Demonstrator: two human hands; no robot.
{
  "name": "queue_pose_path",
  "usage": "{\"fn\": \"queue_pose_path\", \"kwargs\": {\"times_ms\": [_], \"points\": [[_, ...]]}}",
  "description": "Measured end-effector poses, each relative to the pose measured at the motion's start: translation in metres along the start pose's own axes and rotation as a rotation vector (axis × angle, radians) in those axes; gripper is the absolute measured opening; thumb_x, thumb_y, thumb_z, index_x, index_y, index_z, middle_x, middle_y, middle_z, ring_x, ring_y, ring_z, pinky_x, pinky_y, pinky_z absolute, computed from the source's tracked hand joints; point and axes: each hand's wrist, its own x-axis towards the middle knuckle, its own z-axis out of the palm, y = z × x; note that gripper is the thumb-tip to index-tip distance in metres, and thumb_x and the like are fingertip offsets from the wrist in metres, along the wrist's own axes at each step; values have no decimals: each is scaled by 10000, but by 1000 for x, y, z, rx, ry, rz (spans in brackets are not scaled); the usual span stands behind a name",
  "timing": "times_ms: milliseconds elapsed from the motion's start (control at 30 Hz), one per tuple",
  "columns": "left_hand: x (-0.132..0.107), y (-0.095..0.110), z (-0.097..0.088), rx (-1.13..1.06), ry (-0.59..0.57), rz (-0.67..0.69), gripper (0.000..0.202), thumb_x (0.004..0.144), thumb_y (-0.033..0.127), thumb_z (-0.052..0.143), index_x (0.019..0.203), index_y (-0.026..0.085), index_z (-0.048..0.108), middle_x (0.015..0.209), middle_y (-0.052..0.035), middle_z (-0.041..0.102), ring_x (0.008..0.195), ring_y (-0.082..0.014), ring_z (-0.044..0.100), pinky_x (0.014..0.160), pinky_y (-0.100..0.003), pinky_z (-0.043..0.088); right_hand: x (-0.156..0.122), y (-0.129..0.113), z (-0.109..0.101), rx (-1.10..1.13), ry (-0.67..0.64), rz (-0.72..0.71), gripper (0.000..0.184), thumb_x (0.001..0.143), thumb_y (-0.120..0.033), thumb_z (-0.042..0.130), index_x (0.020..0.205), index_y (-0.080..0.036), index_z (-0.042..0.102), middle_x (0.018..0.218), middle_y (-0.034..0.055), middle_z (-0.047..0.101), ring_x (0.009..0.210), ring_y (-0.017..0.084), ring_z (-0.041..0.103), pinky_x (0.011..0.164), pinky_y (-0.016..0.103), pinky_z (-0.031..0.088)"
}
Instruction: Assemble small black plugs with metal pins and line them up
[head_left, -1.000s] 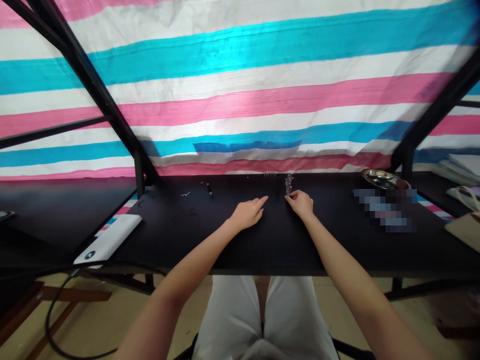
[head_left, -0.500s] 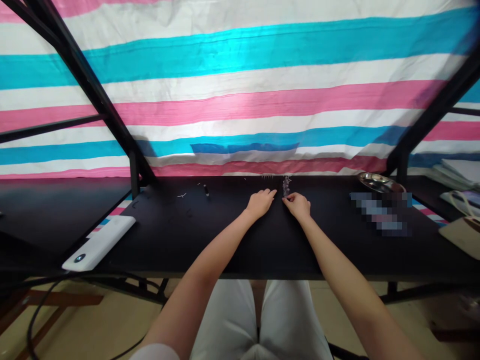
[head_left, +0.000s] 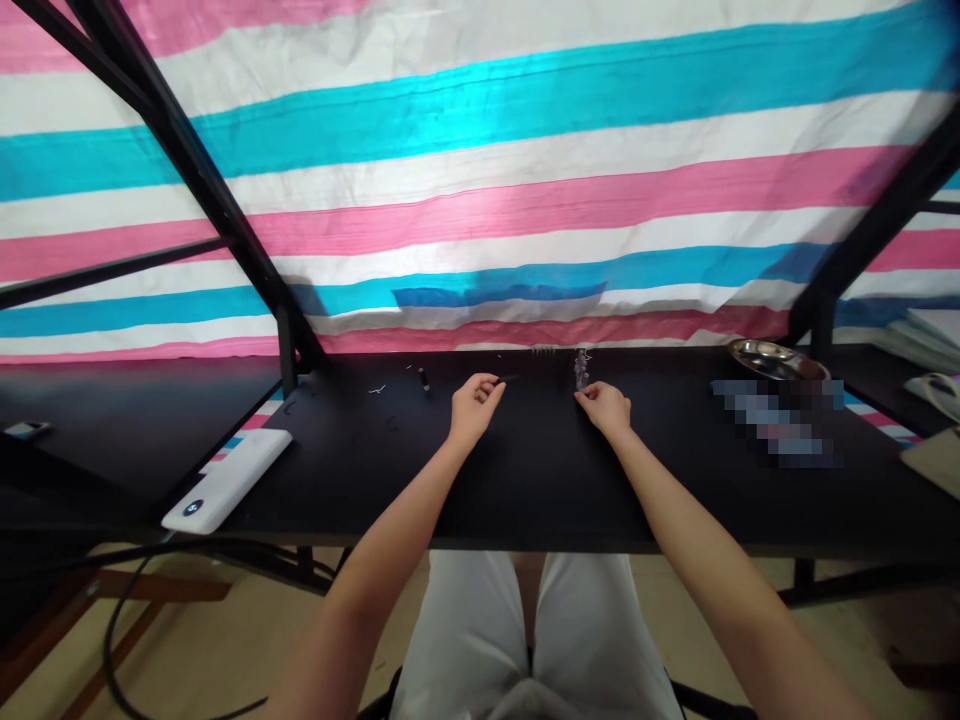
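Centrally, clear strand (head_left: 580,368) runs up-frame, dark sliver (head_left: 509,378) rightward.
Forearms converge; left hand (head_left: 472,406) pinches sliver, right hand (head_left: 609,408) pinches strand's lower end.

The backdrop sheet (head_left: 480,128) bore stripes of pink and blue set between bands of white, the broadest blue band shading to bright turquoise at its middle. The tabletop (head_left: 540,480), frame bars (head_left: 202,182) and cable (head_left: 109,645) were black. The slender piece (head_left: 508,378) was dark; the knobbly piece (head_left: 580,370) was mottled grey. The dish (head_left: 780,360) was silvery, the oblong case (head_left: 232,482) white with a dark round spot, the trousers (head_left: 465,630) pale grey and the floor (head_left: 202,645) beige.
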Motion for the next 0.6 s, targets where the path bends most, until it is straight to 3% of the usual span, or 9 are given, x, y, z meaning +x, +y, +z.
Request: {"fn": "queue_pose_path", "kwargs": {"times_ms": [100,167,267,400,600], "points": [[-7,2,-2,-224,22,-186,331,693,422,644,853,139,581,606,29,536,429,-50,447,404,-180,364,-5,-2,-3,22,-30,-52,156,726,-355,572,724,-211,633,715,13,645,702,174,577,636,280,335],[-9,4,-1,-273,-9,-223,343,669,422,665,844,138,583,605,29,545,415,-45,445,390,-176,360,-11,-7,-6,27,-6,-191,136,729,-325,563,709,-202,617,701,11,628,680,162,558,621,270,320],[-11,5,1,-293,-62,-226,339,646,408,689,822,135,592,587,32,545,411,-41,445,392,-175,371,-22,-20,-9,-27,121,-449,129,755,-282,529,704,-188,601,700,25,608,698,164,536,622,276,287],[-12,3,3,-298,-110,-205,315,649,388,690,812,133,603,585,32,542,418,-40,450,406,-177,388,-34,-37,-9,-114,210,-665,131,779,-232,501,702,-173,589,699,43,598,693,166,509,641,294,256],[-14,3,4,-292,-147,-188,291,662,371,685,816,137,610,583,37,529,417,-37,445,411,-175,383,-42,-45,-8,-203,242,-770,141,798,-207,484,711,-162,585,717,50,589,688,162,475,657,303,240]]}}
